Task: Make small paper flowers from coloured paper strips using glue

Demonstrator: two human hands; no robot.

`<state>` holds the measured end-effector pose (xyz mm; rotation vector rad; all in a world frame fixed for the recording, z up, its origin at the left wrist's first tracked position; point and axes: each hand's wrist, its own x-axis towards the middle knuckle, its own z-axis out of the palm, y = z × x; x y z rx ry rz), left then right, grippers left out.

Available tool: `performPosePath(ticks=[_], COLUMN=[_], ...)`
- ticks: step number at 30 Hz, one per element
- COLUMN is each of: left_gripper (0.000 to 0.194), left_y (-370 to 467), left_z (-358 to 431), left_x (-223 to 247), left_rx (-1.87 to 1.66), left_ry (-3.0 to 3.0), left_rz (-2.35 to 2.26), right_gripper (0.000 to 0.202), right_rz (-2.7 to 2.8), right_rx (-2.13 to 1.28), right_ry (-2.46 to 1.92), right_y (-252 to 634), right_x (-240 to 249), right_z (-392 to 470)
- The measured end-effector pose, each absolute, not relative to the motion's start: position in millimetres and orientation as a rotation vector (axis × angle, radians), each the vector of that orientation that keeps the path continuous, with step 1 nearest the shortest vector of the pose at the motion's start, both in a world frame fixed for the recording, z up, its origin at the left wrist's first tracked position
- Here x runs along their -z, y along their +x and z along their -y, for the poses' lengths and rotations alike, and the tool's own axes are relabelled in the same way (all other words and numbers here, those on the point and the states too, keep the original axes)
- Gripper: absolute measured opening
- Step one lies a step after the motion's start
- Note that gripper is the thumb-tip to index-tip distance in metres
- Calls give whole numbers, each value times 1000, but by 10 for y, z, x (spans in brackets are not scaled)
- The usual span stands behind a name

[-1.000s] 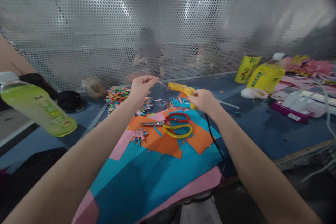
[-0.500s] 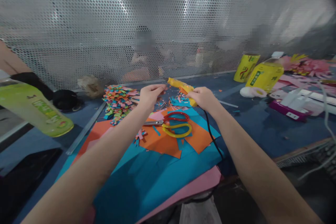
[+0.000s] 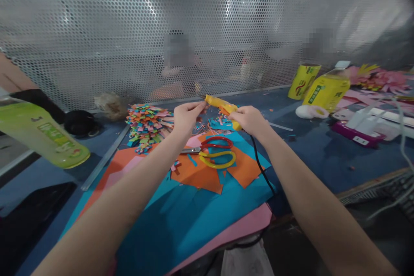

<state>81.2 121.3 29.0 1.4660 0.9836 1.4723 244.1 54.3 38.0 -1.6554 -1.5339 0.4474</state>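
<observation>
My right hand (image 3: 247, 119) is wrapped round the handle of a yellow glue gun (image 3: 223, 104), whose dark nozzle points left. A black cord trails down from it. Close by the nozzle, my left hand (image 3: 188, 115) has thumb and fingers pinched together; what lies between them is too small to make out. Below the hands, scissors (image 3: 218, 158) with one red and one yellow handle lie on orange paper (image 3: 197, 177) and a blue sheet (image 3: 174, 211). Left of my left hand lies a bundle of fringed colourful paper strips (image 3: 147, 125).
A green-labelled bottle (image 3: 48, 133) and a dark flat device (image 3: 35, 215) are at left, beside a clear stick (image 3: 105, 159). At right are a yellow bottle (image 3: 328, 90), a yellow can (image 3: 303, 81) and a purple power strip (image 3: 357, 133). Perforated metal (image 3: 129, 30) closes the back.
My left hand has shifted slightly right, and the glue gun slightly left, so the pinched fingers and the nozzle end are closer together.
</observation>
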Motion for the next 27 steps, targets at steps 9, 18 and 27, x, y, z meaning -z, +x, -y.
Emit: performPosePath(ticks=[9, 18, 27], left_gripper=[20, 18, 18], left_y=[857, 890, 885], left_z=[-1203, -1226, -1312], left_x=[-313, -305, -300], left_rx=[-1506, -1601, -1602], left_ry=[1450, 1685, 1760], left_rz=[-966, -1082, -1118], right_gripper=[25, 26, 21], right_rz=[1535, 1582, 1497], right_rx=[-475, -462, -521], right_ry=[-1649, -1632, -1592], right_y=[2426, 2451, 2457], right_x=[-384, -368, -416], right_z=[-551, -539, -536])
